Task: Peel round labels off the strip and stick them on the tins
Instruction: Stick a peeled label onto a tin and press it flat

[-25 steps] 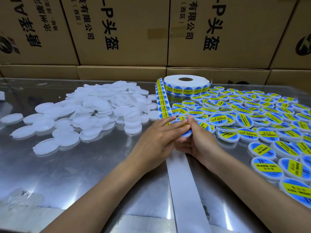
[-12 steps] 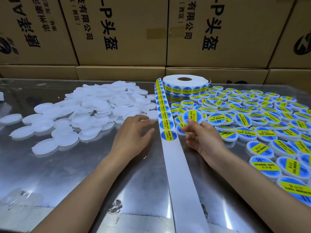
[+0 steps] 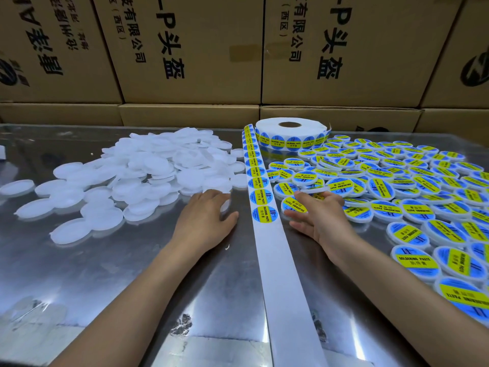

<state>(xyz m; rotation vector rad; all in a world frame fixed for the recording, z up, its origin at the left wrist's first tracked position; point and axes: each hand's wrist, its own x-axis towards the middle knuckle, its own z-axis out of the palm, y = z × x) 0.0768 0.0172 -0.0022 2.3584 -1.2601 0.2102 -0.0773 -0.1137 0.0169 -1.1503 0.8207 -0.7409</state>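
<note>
Head view is showing the left hand (image 3: 205,218) lying flat, fingers loosely spread, touching a plain white tin (image 3: 225,205) beside the strip (image 3: 260,197); the right hand (image 3: 317,215) is pinching a labelled tin (image 3: 292,205) among the labelled tins (image 3: 412,181), right of the strip

1. Bare desk (image 3: 111,274) in the near left lies open.
2. The white tins (image 3: 148,170) crowd the far left.
3. The strip (image 3: 280,274) splits the middle.
4. Labelled tins (image 3: 412,186) fill the right.
5. Cartons (image 3: 190,49) wall the back.
</note>
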